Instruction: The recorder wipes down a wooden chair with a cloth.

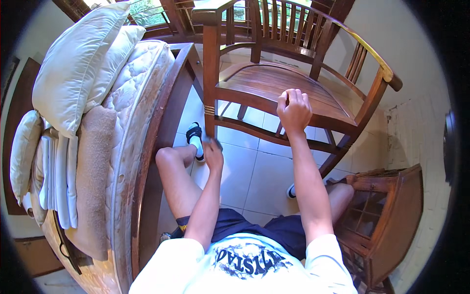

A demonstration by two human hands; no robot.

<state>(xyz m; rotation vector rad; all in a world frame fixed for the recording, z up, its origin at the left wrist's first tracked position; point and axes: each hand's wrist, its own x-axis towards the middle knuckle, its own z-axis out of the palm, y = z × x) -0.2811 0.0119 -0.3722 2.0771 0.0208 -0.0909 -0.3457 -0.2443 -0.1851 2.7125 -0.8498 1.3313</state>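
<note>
A dark wooden armchair [286, 82] with a slatted seat and back stands before me. My left hand [213, 156] is low by its left front leg [210, 92], fingers closed around a small dark object [216, 144] that is blurred and partly hidden. Whether that object touches the leg cannot be told. In front of the seat's front rail, my right hand [295, 110] appears with its fingers curled. The palm is hidden, so whether it holds anything or rests on the wood does not show.
At left, a wooden bed frame [150, 154] carries a stained mattress [126, 121], pillows [79, 62] and folded cloths [58, 180]. A smaller wooden cabinet-like piece with panes [398, 220] stands at lower right near my knee. White floor tiles [238, 176] show between my legs; barred windows [148, 13] are behind the chair.
</note>
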